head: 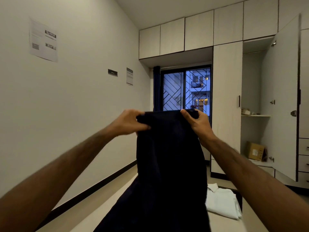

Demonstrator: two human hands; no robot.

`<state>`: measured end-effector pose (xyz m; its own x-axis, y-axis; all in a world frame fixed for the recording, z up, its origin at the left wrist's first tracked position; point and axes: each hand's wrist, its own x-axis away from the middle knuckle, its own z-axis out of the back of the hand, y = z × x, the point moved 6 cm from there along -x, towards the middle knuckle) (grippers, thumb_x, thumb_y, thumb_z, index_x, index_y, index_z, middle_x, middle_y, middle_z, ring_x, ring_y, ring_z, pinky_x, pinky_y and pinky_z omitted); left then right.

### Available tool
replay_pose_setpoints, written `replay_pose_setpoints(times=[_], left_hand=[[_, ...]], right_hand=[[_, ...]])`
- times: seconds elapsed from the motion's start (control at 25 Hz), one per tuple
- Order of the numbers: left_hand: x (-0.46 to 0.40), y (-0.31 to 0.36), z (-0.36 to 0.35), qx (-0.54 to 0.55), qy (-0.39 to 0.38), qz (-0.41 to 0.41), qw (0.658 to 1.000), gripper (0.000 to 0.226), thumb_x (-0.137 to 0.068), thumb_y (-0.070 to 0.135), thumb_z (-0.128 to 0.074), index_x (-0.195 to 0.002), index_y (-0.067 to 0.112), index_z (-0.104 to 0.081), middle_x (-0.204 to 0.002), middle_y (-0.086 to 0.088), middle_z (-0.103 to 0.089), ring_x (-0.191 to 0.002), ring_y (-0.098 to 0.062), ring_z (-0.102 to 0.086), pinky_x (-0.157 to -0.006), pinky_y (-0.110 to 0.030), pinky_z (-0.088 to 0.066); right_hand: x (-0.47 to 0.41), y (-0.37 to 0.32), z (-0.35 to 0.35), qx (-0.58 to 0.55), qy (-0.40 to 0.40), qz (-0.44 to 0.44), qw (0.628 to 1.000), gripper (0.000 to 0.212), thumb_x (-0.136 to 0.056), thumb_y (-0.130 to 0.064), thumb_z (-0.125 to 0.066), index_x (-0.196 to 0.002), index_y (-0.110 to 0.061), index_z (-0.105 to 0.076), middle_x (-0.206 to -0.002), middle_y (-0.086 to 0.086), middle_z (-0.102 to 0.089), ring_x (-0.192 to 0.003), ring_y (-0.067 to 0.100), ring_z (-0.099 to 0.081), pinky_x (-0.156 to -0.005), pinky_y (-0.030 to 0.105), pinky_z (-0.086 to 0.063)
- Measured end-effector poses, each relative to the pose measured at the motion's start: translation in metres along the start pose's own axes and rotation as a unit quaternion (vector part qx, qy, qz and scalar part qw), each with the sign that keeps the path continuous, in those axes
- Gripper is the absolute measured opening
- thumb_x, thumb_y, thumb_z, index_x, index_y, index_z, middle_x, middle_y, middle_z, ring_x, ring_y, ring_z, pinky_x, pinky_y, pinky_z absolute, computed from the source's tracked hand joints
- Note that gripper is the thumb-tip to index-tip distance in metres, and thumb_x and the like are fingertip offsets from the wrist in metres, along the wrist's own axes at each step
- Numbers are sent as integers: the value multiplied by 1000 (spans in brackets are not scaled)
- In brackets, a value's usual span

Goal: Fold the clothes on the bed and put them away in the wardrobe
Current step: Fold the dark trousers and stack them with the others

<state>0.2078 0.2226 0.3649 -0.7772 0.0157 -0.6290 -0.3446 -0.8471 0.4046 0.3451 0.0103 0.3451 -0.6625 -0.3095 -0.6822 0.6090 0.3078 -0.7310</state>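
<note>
Both arms reach forward and up, holding a dark garment (168, 164) in the air in front of the window (185, 87). The left hand (130, 122) has its grip clamped on the top left corner of the cloth, thumb underneath and fingers curled over the edge. The right hand (197, 122) has its grip clamped on the top right corner, thumb on the near face of the cloth and fingers wrapped behind it. The top edge runs roughly level between the two hands, and the rest of the garment hangs straight down, its lower part spreading out toward the bed (103, 210) at the bottom of the view (whether the hem touches the bed cannot be told).

A white shirt (222, 203) lies on the bed just to the right of the hanging cloth, partly folded.

The wardrobe (227, 101) stands against the far wall to the right of the window, with one tall door (284, 97) swung open. Inside, a shelf (255, 115) carries a few small pale things, and a cardboard box (255, 151) leans in the compartment below it. Printed sheets (43, 40) are stuck on the left wall.
</note>
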Motion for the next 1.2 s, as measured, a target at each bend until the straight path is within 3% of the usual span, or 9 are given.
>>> replay_pose_setpoints(times=[0.16,0.28,0.4,0.56,0.72,0.88,1.0,1.12,1.2], left_hand=[[-60,58,63,18,101,-35,994,22,-83,16,-79,-102,17,-67,-90,2,-67,-80,-13,-65,-61,-21,-53],[-80,98,89,43,96,-61,993,33,-89,10,-73,-111,16,-49,-101,-5,-60,-87,-16,-63,-59,-25,-55],[-96,118,111,133,172,-33,976,48,-95,2,-61,-132,21,-36,-109,-5,-60,-93,-15,-63,-54,-22,-53],[-122,140,120,229,237,2,944,32,-99,5,-50,-130,14,-54,-112,-5,-67,-95,-19,-66,-63,-30,-55],[-123,172,111,259,282,-64,921,23,-101,13,-44,-123,19,-48,-114,1,-61,-108,-18,-61,-94,-39,-53],[-115,214,137,216,328,-159,906,22,-103,27,-48,-117,11,-54,-115,-1,-63,-109,-19,-62,-95,-39,-52],[-118,229,156,285,280,-138,907,36,-101,38,-55,-102,4,-68,-99,-5,-71,-88,-16,-68,-78,-29,-57],[-119,217,122,363,55,-31,930,32,-102,34,-53,-82,13,-67,-71,1,-71,-67,-10,-66,-58,-19,-53],[-111,181,90,348,25,35,936,29,-102,32,-52,-84,13,-66,-67,1,-71,-60,-9,-67,-54,-19,-53]], right_hand=[[-15,-19,5,-51,-128,-81,987,51,-76,-26,-80,-122,-9,-66,-116,7,-74,-110,23,-70,-90,33,-58],[-45,-60,27,-35,-15,-13,999,40,-88,-24,-73,-124,-7,-65,-116,7,-73,-113,25,-68,-99,40,-53],[-68,-131,35,-41,103,92,990,30,-94,-28,-69,-115,-7,-66,-108,8,-73,-102,23,-71,-87,36,-59],[-70,-220,39,93,196,206,954,32,-99,-37,-61,-113,-9,-58,-93,-7,-62,-85,5,-62,-65,13,-49],[-61,-272,58,198,211,275,917,28,-100,-40,-58,-109,-13,-55,-87,-14,-55,-78,0,-56,-62,14,-45],[-48,-339,69,231,199,319,897,30,-98,-41,-59,-109,-13,-60,-92,-8,-59,-76,-4,-54,-59,6,-42],[-56,-376,64,179,127,275,936,28,-95,-41,-64,-100,-13,-65,-91,-3,-70,-78,8,-70,-66,24,-55],[-61,-348,57,119,41,132,983,26,-94,-36,-68,-88,-11,-66,-71,-4,-75,-60,7,-71,-57,24,-56],[-60,-295,59,114,27,68,991,24,-95,-32,-67,-85,-9,-66,-63,-4,-73,-53,6,-68,-55,24,-54]])
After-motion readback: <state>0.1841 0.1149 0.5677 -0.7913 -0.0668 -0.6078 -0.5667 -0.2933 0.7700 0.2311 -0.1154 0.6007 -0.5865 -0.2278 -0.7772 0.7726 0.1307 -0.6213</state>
